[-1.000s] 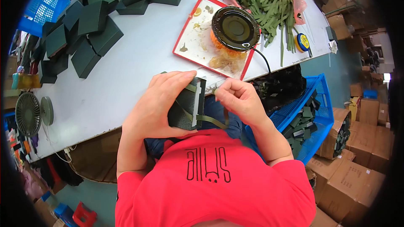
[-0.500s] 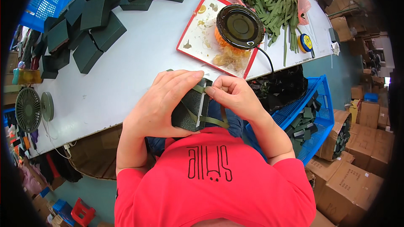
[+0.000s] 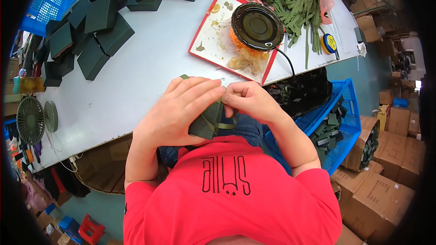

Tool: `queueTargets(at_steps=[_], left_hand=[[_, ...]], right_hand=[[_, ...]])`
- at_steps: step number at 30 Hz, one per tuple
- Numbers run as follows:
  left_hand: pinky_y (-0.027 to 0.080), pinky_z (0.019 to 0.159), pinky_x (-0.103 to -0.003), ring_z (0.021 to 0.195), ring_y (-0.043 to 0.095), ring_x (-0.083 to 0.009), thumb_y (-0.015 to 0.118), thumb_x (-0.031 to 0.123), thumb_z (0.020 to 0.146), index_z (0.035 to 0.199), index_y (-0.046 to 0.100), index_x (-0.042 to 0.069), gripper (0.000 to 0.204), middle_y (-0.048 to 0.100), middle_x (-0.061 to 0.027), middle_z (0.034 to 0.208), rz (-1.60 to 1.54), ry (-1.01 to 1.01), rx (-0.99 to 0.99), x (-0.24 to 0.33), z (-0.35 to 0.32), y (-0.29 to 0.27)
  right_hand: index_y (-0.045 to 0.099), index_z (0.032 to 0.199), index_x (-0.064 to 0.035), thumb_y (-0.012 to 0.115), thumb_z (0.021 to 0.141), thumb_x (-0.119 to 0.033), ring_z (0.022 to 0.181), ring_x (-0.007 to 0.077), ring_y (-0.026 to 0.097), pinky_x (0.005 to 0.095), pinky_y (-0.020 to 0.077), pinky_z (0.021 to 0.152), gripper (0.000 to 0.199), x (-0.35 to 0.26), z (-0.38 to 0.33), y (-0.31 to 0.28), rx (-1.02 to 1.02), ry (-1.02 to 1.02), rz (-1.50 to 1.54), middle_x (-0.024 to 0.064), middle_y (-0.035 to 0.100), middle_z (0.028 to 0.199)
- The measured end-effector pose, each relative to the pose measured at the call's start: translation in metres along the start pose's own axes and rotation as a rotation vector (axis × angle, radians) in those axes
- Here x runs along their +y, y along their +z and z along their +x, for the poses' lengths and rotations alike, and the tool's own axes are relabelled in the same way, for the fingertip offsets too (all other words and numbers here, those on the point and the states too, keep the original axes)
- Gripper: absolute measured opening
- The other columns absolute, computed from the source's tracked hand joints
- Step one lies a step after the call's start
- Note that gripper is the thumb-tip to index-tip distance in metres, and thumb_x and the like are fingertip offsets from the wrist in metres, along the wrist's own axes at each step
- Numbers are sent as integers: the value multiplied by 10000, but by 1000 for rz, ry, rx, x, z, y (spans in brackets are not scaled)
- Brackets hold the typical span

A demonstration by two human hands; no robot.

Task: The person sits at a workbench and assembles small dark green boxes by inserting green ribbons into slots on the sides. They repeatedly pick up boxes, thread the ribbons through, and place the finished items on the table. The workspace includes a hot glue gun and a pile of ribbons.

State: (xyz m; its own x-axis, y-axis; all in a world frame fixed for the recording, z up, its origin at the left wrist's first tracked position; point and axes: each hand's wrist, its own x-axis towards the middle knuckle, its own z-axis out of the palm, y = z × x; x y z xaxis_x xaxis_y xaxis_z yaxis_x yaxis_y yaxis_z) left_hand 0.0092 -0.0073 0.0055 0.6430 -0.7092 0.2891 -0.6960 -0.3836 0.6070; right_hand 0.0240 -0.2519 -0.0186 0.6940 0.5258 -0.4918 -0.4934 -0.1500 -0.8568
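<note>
My left hand is wrapped over a small dark green patterned box, held tilted just off the table's near edge and above my lap. A flat olive green ribbon lies across the box and loops out from its right side. Thumb and fingers of my right hand are closed in a pinch at the box's upper right edge. The ribbon seems to run up into that pinch, but the fingers hide its end. Much of the box's top is covered by my left hand.
Dark green boxes are piled at the table's far left. A hot-plate-like black round dish stands on a red-rimmed white tray. Cut green ribbons fill a pink bag. At right sits a blue crate; a small fan is left.
The box has turned in my left hand, so its pale edge strip no longer shows. My right fingers have curled in closer to the box, and the ribbon loop shows less.
</note>
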Motion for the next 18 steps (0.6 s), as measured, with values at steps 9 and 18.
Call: queueTargets(at_steps=[9,18], left_hand=[[408,1030,-455,1264,540,-364,920,229,571,1449,418,54,1026,556,-159,1418,-76,-16,83,-5,-5,1],[417,1013,-465,1245,535,-357,888,193,551,1440,452,46,1001,545,-148,1395,-49,2,112,-1,-3,5]], right_hand=[[637,1006,-49,648,996,-153,582,-7,411,168,329,506,106,25,-6,0,390,-406,469,105,700,1172],[533,1014,-23,749,920,-118,677,7,554,167,416,562,253,18,-6,25,306,-265,210,10,635,901]])
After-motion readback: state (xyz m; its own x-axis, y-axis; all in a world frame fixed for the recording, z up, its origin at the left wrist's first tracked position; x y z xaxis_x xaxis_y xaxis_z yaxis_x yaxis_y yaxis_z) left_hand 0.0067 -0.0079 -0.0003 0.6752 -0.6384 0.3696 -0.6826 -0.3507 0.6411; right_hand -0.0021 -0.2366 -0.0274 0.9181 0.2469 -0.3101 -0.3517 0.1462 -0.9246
